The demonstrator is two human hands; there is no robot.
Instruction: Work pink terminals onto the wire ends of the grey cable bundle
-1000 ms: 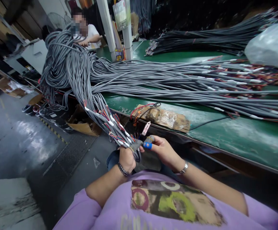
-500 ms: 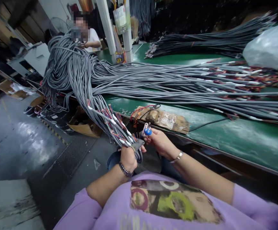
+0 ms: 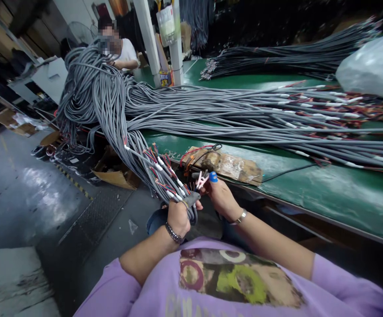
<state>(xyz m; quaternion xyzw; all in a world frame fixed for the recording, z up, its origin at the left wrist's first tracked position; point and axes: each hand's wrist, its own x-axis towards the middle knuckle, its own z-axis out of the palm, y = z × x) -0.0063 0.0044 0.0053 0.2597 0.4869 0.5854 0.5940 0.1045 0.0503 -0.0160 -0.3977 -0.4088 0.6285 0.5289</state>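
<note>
The left hand is closed in a fist around a bundle of grey cables, gripping it just below the stripped ends, in front of the near edge of the green worktop. The cables are round, smooth-jacketed and matte grey; at the gripped end each carries a short white sleeve, and thin red, blue and orange wires fan out beyond it like bristles. From the fist the bundle rises up and leftward, then arches over the worktop edge into a large heaped coil at the worktop's far left.

The right hand is just beside the left, nearly touching it, fingers pinched on a small pink clip-like piece at the wire tips; what exactly it is cannot be told. One of its fingertips wears a blue rubbery cap.

On the worktop just behind the hands lies a worn brown cardboard pad, crumpled and taped, with red and black leads curling at its left end. Further back, long straight runs of grey cable stretch rightward across the glossy green surface. A crinkled translucent plastic bag sits at the worktop's far right corner. Another person in a white shirt stands behind the heaped coil.
</note>
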